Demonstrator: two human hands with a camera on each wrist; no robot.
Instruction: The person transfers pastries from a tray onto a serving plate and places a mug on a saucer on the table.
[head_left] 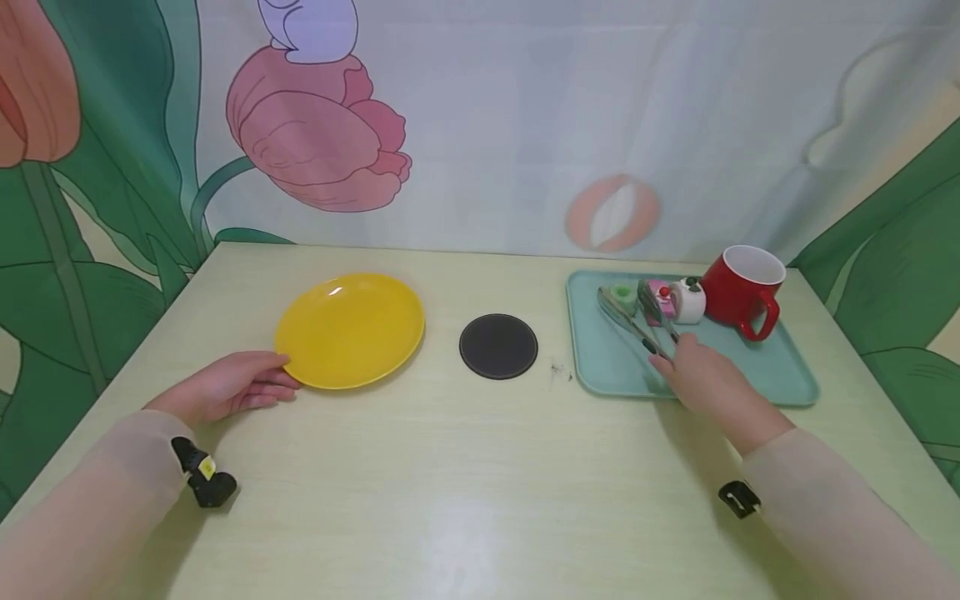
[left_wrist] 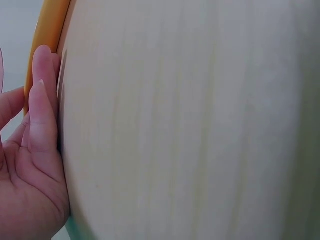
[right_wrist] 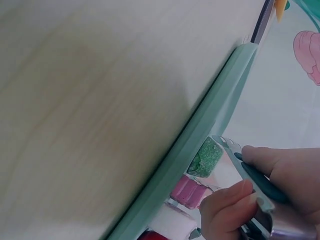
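My left hand (head_left: 243, 383) pinches the near-left rim of a yellow plate (head_left: 350, 331), thumb on top and fingers underneath. On the right, metal tongs (head_left: 633, 327) with dark grips are held in my right hand (head_left: 701, 375). Their two arms stand spread, one on each side of a small green toy cake (head_left: 622, 293), which shows as a speckled green block (right_wrist: 205, 158) in the right wrist view. Beside it are a pink toy cake (head_left: 663, 288) with a red top, partly covered by the tongs, and a white roll-shaped one (head_left: 687, 303). All sit on a light teal tray (head_left: 607, 371).
A red mug (head_left: 722, 292), white inside, stands at the tray's back right with its handle toward the front. Between plate and tray lies a round black coaster (head_left: 498, 346). A printed curtain (head_left: 480, 133) hangs behind the pale wooden table (head_left: 450, 500).
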